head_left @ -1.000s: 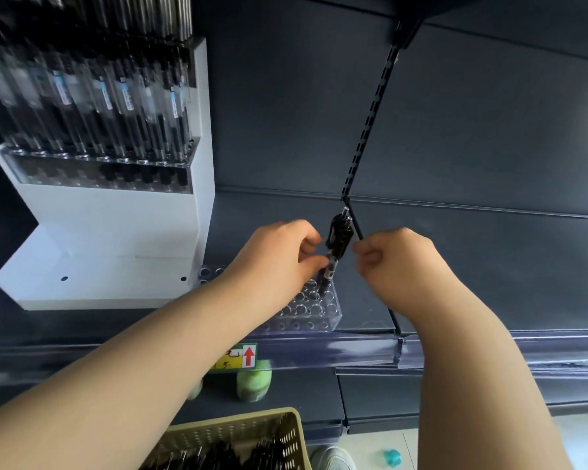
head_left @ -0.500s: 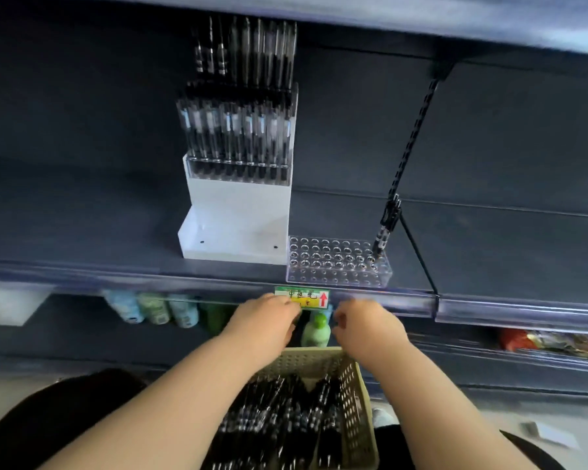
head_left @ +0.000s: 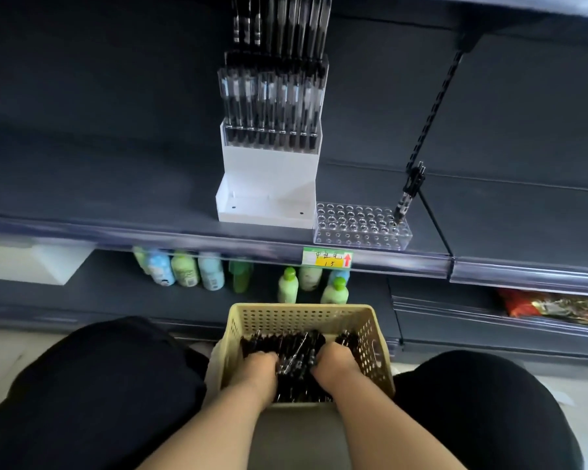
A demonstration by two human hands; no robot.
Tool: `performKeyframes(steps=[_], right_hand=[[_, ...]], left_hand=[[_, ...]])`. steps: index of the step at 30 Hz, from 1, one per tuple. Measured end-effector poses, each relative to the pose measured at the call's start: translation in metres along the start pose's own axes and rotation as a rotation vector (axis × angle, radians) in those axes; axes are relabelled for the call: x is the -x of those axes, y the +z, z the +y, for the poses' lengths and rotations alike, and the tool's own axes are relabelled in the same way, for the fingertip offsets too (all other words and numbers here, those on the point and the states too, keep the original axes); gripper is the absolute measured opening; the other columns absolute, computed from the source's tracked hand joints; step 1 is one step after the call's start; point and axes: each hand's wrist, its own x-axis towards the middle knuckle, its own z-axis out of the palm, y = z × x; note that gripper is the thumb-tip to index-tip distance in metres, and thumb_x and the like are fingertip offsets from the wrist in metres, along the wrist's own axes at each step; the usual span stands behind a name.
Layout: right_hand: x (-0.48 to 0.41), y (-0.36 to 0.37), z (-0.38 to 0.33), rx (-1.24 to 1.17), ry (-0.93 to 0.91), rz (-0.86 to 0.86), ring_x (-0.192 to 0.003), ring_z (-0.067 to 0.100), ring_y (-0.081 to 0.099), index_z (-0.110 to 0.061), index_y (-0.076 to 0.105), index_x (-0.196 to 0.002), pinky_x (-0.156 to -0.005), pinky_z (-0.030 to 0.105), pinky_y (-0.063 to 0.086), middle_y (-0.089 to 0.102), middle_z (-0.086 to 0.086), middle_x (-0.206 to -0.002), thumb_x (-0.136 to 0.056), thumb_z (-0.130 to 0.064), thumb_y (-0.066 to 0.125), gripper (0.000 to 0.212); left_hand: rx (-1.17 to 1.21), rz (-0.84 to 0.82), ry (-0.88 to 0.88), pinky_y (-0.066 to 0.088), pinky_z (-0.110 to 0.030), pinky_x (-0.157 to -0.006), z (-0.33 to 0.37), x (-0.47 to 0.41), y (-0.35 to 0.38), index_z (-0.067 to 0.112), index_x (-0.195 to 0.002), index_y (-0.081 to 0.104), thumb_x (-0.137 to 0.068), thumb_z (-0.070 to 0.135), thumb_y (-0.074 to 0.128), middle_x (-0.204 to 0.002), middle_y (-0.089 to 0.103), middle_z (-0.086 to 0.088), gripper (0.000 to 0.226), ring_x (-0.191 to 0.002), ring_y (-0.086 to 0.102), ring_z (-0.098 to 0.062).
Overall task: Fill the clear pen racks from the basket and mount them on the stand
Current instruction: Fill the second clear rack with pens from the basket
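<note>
Left hand [head_left: 257,368] and right hand [head_left: 336,364] are both sunk into the loose pens [head_left: 286,344] in the basket [head_left: 299,312]. The fingers are buried, so grip cannot be determined. Beyond, at the shelf [head_left: 116,198] front edge, the clear rack [head_left: 362,228] carries one upright pen [head_left: 404,201] at its far right corner and sits just beside the white stand [head_left: 269,184].

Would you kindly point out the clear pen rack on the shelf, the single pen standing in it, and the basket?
clear pen rack [head_left: 360,243]: head view, on its front wall.
pen [head_left: 408,191]: head view, midway along its dark barrel.
basket [head_left: 299,318]: head view, on its perforated far wall.
</note>
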Motion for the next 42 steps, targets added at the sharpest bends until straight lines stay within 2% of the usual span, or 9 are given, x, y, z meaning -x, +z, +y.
performKeyframes(steps=[9, 15, 20, 27, 30, 32, 36, 39, 42], right_hand=[[-0.033, 0.009, -0.005, -0.192, 0.146, -0.038, -0.107, 0.025, 0.059, -0.007, 0.062, -0.113, -0.085, 0.026, 0.046, 0.064, 0.01, -0.114, -0.085, -0.033, 0.063, 0.039], [-0.053, 0.016, -0.002, -0.279, 0.22, -0.067, -0.106, 0.023, 0.06, -0.005, 0.062, -0.109, -0.086, 0.027, 0.046, 0.066, 0.009, -0.11, -0.082, -0.039, 0.067, 0.043], [-0.057, 0.014, 0.0, -0.331, 0.179, -0.128, -0.106, 0.026, 0.06, -0.004, 0.061, -0.113, -0.092, 0.032, 0.048, 0.065, 0.012, -0.11, -0.086, -0.027, 0.06, 0.035], [-0.026, 0.006, 0.005, -0.64, 0.155, -0.206, -0.055, 0.015, 0.044, -0.015, 0.052, -0.074, -0.045, 0.021, 0.032, 0.049, 0.002, -0.065, -0.088, -0.028, 0.055, 0.02], [-0.012, -0.005, 0.0, -0.708, 0.026, -0.08, -0.052, 0.013, 0.048, -0.014, 0.055, -0.076, -0.047, 0.021, 0.038, 0.053, 0.002, -0.064, -0.09, -0.022, 0.052, 0.016], [-0.001, -0.017, -0.003, -0.748, -0.055, 0.071, -0.055, 0.007, 0.053, -0.016, 0.053, -0.095, -0.047, 0.014, 0.04, 0.056, -0.005, -0.07, -0.087, -0.02, 0.056, 0.009], [0.021, -0.045, -0.008, -0.76, -0.212, 0.276, -0.073, 0.01, 0.06, -0.024, 0.039, -0.122, -0.063, 0.022, 0.046, 0.061, -0.006, -0.085, -0.084, -0.018, 0.059, 0.043], [0.03, -0.076, -0.012, -0.776, -0.236, 0.384, -0.074, 0.019, 0.063, -0.018, 0.049, -0.102, -0.071, 0.037, 0.053, 0.066, 0.001, -0.089, -0.088, -0.024, 0.053, 0.017], [0.036, -0.11, -0.013, -0.829, -0.266, 0.463, -0.066, 0.019, 0.065, -0.016, 0.054, -0.089, -0.064, 0.034, 0.05, 0.067, 0.001, -0.08, -0.094, -0.04, 0.041, 0.028]], left_hand=[[0.146, 0.022, -0.084, 0.04, -0.031, -0.098, 0.013, -0.038, 0.019, 0.018, -0.127, 0.053, -0.091, 0.01, 0.047, -0.127, 0.056, -0.008, 0.038, -0.118, 0.052, -0.025], [0.345, 0.02, -0.169, 0.04, -0.029, -0.095, 0.02, -0.059, 0.034, 0.014, -0.127, 0.052, -0.093, 0.031, 0.052, -0.125, 0.059, -0.008, 0.038, -0.117, 0.053, -0.025], [0.385, -0.014, -0.187, 0.041, -0.027, -0.094, 0.021, -0.064, 0.037, 0.02, -0.119, 0.055, -0.091, 0.032, 0.055, -0.121, 0.061, -0.003, 0.031, -0.113, 0.055, -0.022], [0.468, 0.032, -0.109, 0.04, -0.024, -0.089, 0.028, -0.047, 0.029, 0.015, -0.12, 0.057, -0.092, 0.028, 0.055, -0.122, 0.06, -0.006, 0.031, -0.111, 0.055, -0.022], [0.588, 0.206, -0.111, 0.04, -0.024, -0.085, 0.038, -0.034, 0.015, 0.013, -0.115, 0.058, -0.09, 0.025, 0.059, -0.116, 0.063, -0.007, 0.028, -0.106, 0.057, -0.022], [0.675, 0.337, -0.088, 0.039, -0.022, -0.078, 0.046, -0.025, 0.0, 0.013, -0.108, 0.06, -0.087, 0.024, 0.063, -0.107, 0.065, -0.005, 0.025, -0.098, 0.059, -0.021], [0.826, 0.5, 0.035, 0.038, -0.017, -0.067, 0.068, -0.003, -0.04, 0.023, -0.095, 0.056, -0.083, 0.024, 0.068, -0.09, 0.062, 0.009, 0.017, -0.086, 0.058, -0.01], [0.849, 0.593, 0.123, 0.038, -0.013, -0.065, 0.085, 0.011, -0.071, 0.028, -0.089, 0.054, -0.08, 0.026, 0.071, -0.085, 0.059, 0.017, 0.019, -0.082, 0.057, -0.004], [0.831, 0.631, 0.233, 0.04, -0.011, -0.066, 0.102, 0.022, -0.103, 0.033, -0.08, 0.053, -0.079, 0.028, 0.072, -0.082, 0.062, 0.018, 0.019, -0.08, 0.058, 0.003]])
